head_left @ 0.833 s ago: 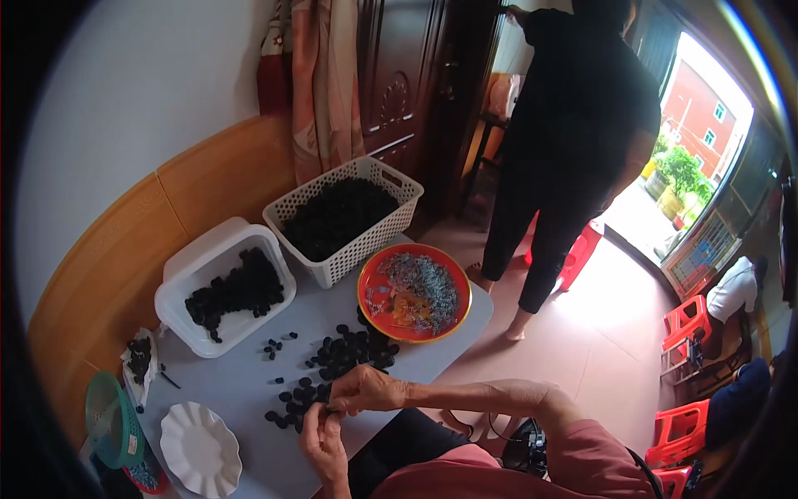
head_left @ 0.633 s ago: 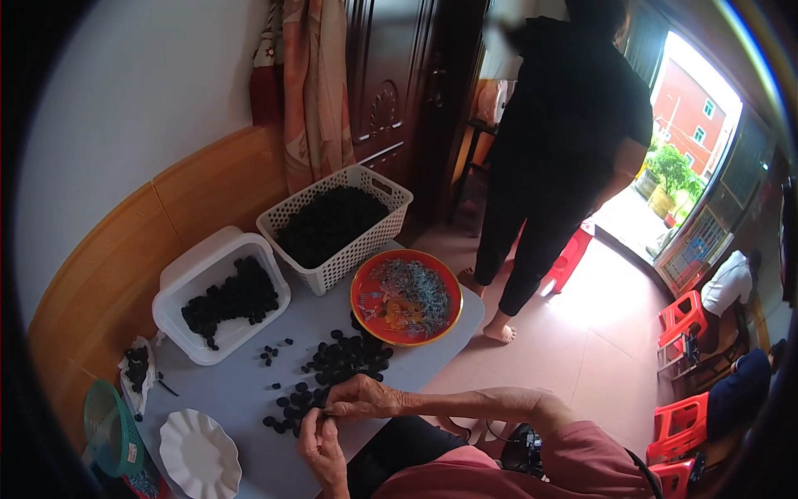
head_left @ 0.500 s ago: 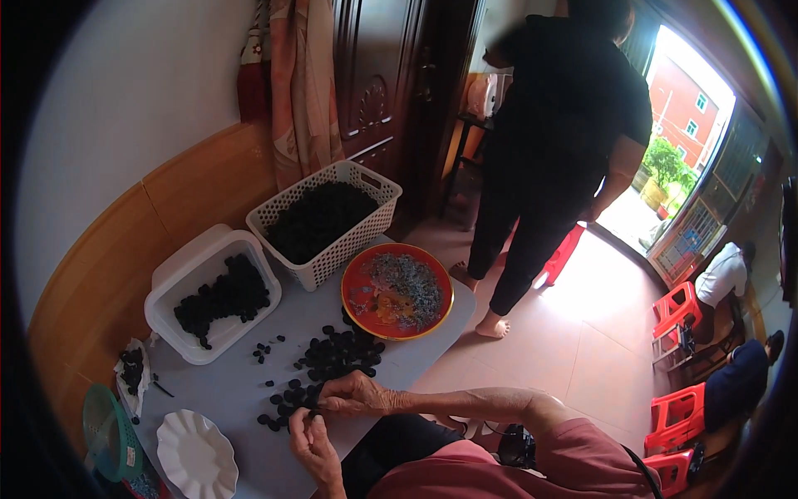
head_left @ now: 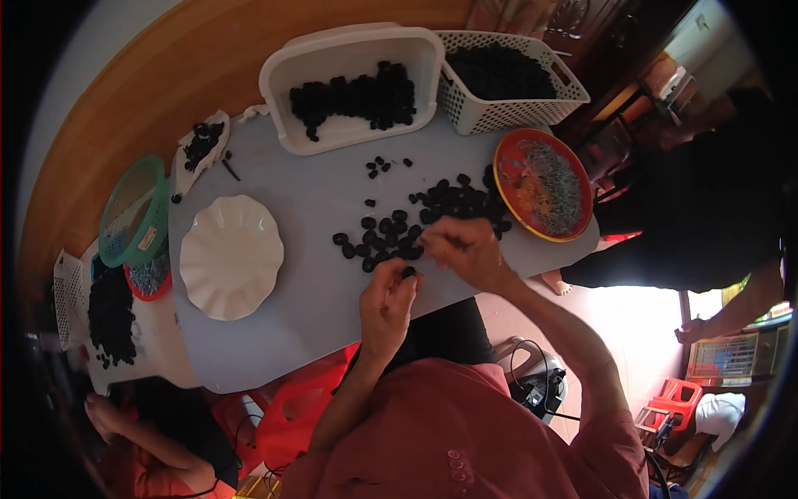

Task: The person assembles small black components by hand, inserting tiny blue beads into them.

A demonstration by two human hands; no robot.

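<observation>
My left hand (head_left: 386, 303) pinches a small black round part (head_left: 408, 271) between thumb and fingertips, just above the near edge of the grey table (head_left: 307, 324). My right hand (head_left: 462, 247) is curled with fingers together right beside it, resting at the edge of a loose pile of the same black parts (head_left: 432, 209). I cannot tell whether the right hand holds anything. An orange plate (head_left: 509, 190) with small grey metal pieces lies to the right of the pile.
A white scalloped dish (head_left: 230, 256) lies left. A white tub (head_left: 349, 87) and a white basket (head_left: 509, 76) of black parts stand at the far edge. A green basket (head_left: 133, 209) sits far left. A person in black (head_left: 706, 208) stands right; another person (head_left: 133, 424) is lower left.
The view has swung and come much closer over the table. My hands stay together at the pile, and the left hand now shows one black part in its fingertips.
</observation>
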